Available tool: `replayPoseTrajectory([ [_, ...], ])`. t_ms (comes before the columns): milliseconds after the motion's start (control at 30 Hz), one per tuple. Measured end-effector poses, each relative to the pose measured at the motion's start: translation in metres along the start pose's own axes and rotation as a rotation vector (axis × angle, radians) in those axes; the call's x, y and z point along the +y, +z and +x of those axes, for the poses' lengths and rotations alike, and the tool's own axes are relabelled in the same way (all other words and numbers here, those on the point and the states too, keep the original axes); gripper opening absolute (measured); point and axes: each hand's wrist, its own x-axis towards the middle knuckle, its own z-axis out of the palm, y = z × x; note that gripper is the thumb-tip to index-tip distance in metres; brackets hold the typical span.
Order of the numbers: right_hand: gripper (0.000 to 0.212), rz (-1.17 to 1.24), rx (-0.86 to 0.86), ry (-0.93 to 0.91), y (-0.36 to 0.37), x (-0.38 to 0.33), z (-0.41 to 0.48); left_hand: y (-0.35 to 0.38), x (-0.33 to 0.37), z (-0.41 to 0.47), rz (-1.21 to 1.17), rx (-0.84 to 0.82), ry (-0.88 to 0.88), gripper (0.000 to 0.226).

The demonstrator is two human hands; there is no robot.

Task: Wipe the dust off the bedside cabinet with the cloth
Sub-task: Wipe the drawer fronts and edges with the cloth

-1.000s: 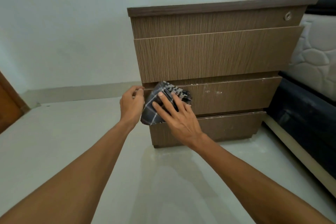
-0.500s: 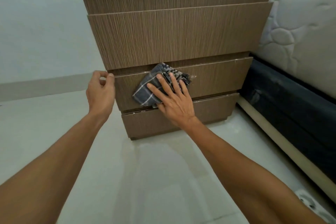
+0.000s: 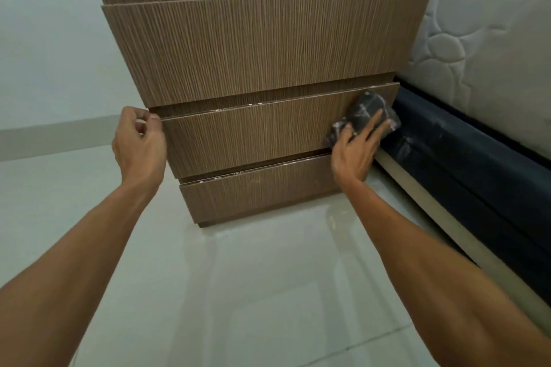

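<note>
The brown wood-grain bedside cabinet point(image 3: 262, 48) fills the upper middle of the view, with several stacked drawer fronts. My right hand point(image 3: 356, 149) presses a dark checked cloth point(image 3: 365, 115) flat against the right end of the second-lowest drawer front. The cloth is bunched and blurred under my fingers. My left hand point(image 3: 138, 143) rests at the left top corner of that same drawer front, fingers curled, thumb and forefinger pinched at the edge. White dust specks line the top edges of the two lower drawers.
A dark bed frame point(image 3: 465, 158) with a white quilted mattress point(image 3: 483, 53) stands tight against the cabinet's right side. Pale glossy floor tiles point(image 3: 253, 292) spread below. A pale wall with a skirting strip point(image 3: 56, 137) runs behind on the left.
My right hand has slid the cloth from the left part of the drawer front across to its right end. The view has moved closer. My left hand stays at the drawer's left corner.
</note>
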Motion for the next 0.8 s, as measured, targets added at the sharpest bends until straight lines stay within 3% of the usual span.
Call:
replayPoseTrajectory([
  [233, 0.064, 0.285, 0.004, 0.308, 0.011, -0.043, -0.021, -0.001, 0.002, -0.003, 0.004, 0.016, 0.011, 0.008],
  [467, 0.07, 0.593, -0.211, 0.438, 0.046, -0.109, -0.108, -0.006, 0.007, -0.003, 0.012, -0.016, -0.02, 0.009],
  [600, 0.067, 0.622, -0.339, 0.516, 0.051, -0.127, -0.139, -0.007, 0.009, -0.002, 0.007, -0.051, -0.032, 0.011],
  [800, 0.059, 0.641, -0.336, 0.533, 0.05, -0.119, -0.14, -0.007, 0.015, 0.0, 0.013, -0.059, -0.057, 0.015],
])
